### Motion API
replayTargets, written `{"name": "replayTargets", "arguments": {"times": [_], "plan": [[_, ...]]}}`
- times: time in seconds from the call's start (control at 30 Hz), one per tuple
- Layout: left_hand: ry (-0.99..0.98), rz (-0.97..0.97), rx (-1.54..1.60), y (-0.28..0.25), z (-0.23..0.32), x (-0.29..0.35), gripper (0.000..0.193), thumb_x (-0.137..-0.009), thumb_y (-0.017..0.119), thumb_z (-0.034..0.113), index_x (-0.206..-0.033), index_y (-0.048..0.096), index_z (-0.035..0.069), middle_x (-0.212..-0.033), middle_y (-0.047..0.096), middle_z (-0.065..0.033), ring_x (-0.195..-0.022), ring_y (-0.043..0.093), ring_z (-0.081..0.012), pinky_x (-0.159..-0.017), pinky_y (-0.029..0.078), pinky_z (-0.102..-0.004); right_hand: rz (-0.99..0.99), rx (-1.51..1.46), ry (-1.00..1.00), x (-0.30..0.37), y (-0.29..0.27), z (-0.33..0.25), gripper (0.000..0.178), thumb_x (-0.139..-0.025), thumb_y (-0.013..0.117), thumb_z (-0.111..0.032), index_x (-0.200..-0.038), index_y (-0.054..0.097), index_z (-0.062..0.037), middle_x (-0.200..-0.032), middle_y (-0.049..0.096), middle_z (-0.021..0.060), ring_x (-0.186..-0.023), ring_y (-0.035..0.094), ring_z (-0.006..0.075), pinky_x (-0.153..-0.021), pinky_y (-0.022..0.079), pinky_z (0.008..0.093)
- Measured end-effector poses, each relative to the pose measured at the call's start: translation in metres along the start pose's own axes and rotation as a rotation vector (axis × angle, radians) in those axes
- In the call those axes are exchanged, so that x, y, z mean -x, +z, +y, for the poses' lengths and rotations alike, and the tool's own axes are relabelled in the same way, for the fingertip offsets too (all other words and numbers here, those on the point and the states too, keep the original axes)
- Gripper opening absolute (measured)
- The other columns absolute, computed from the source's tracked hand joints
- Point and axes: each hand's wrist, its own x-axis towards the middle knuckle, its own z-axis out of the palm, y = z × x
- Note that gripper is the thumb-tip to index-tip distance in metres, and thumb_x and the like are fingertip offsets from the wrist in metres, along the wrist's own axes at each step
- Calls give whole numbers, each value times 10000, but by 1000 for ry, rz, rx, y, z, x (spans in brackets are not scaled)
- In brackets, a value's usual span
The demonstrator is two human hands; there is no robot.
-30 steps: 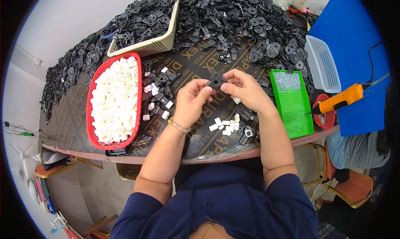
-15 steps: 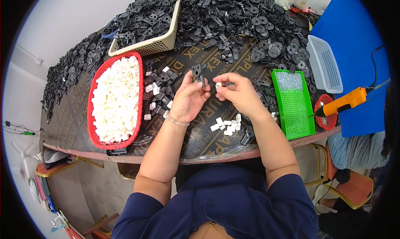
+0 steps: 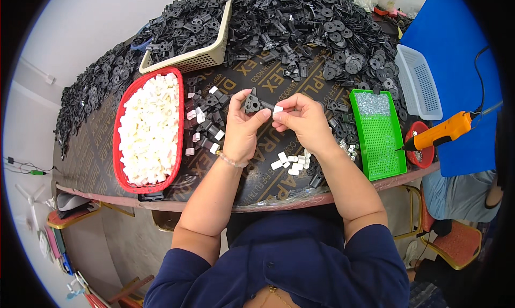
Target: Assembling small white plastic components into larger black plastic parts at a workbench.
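Observation:
Over the middle of the dark table, my left hand [image 3: 244, 128] is closed on a black plastic bracket [image 3: 252, 103], whose plate with holes shows above the thumb. My right hand [image 3: 303, 121] pinches a small white plastic block [image 3: 278, 109] between thumb and fingers. The block touches or nearly touches the bracket's right end; whether it is on it I cannot tell. Below my right hand lies a small group of loose white blocks [image 3: 293, 162]. To the left of my left hand, several black brackets, some with white blocks on them, are scattered [image 3: 206, 115].
A red basket [image 3: 116, 141] full of white blocks stands left. Behind are a cream basket [image 3: 214, 55] and large heaps of black parts [image 3: 279, 29]. At right are a green tray [image 3: 399, 160] of small metal pieces, an orange electric screwdriver [image 3: 445, 132], a red bowl [image 3: 429, 159] and a pale basket [image 3: 421, 82].
Both hands have come closer together, and the white block has met the bracket's end. The bracket has turned in my left hand. Small metal pieces by my right forearm are now more exposed.

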Motion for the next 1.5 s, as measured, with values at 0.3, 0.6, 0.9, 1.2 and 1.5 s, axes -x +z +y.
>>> {"name": "replayTargets", "arguments": {"times": [0.3,0.6,0.9,1.2,1.5], "plan": [[-83,-43,131,-5,-4,2,503,-935,690,34,-1347,422,143,-1141,644,-66,-1024,646,-180,-914,526,-342,-34,-89,-84,-2,0,9,241,-896,736,3,-1104,613,7,-1008,699,135,-854,703,168,-738,577,259],[-269,-136,278,7,8,6,616,-974,685,220,-1494,355,202,-1066,664,-47,-987,650,-156,-857,536,-342,-220,111,-70,-14,2,-9,817,-715,920,-216,-1343,483,68,-1346,586,185,-1282,520,241,-1094,407,412],[-306,59,420,-24,-15,-12,463,-1033,477,484,-1324,541,130,-1257,634,-35,-1150,627,-202,-965,518,-394,-224,750,-246,-80,97,-3,866,-595,902,-426,-1251,593,47,-1109,700,254,-1045,684,386,-936,532,423],[-353,268,528,-44,-8,-18,312,-1054,469,323,-1209,542,62,-950,624,-65,-930,627,-235,-778,525,-355,247,1724,-417,-159,1,-4,255,-944,569,-197,-1128,711,-91,-1182,669,169,-1102,647,367,-903,549,500],[-360,234,419,-36,-10,-18,321,-1033,523,285,-1258,552,58,-934,625,-44,-912,627,-228,-778,521,-345,118,1778,119,-124,-80,-32,439,-863,690,-148,-1270,578,-26,-1318,577,220,-1121,648,418,-927,559,476]]}}
